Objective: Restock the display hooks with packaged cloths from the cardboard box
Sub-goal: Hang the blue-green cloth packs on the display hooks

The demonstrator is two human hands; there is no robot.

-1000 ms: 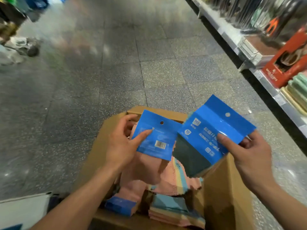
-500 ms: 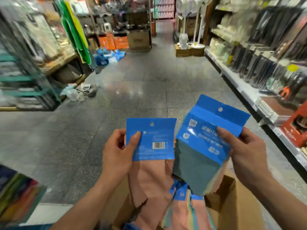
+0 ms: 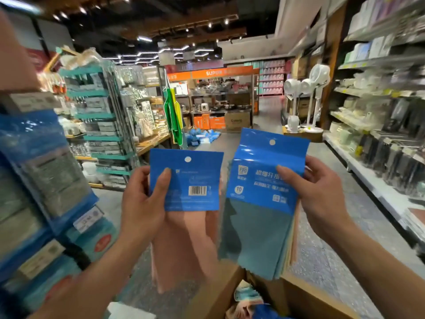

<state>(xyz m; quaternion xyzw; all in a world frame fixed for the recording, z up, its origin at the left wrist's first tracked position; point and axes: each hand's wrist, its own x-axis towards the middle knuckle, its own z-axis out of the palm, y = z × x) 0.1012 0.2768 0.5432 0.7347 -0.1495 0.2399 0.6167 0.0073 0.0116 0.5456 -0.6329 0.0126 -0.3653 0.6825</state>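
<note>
A pink pack (image 3: 190,180) is pinched in the left hand (image 3: 142,203) and a teal pack (image 3: 264,180) in the right hand (image 3: 322,194), both held header-up, probably ready for hooking. The box (image 3: 220,293) is seen below the hands.

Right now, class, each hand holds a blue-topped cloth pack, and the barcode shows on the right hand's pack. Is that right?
No. The head view shows the barcode on the left pack, in the left hand; the right pack, in the right hand, shows its printed front. The rest holds.
</note>
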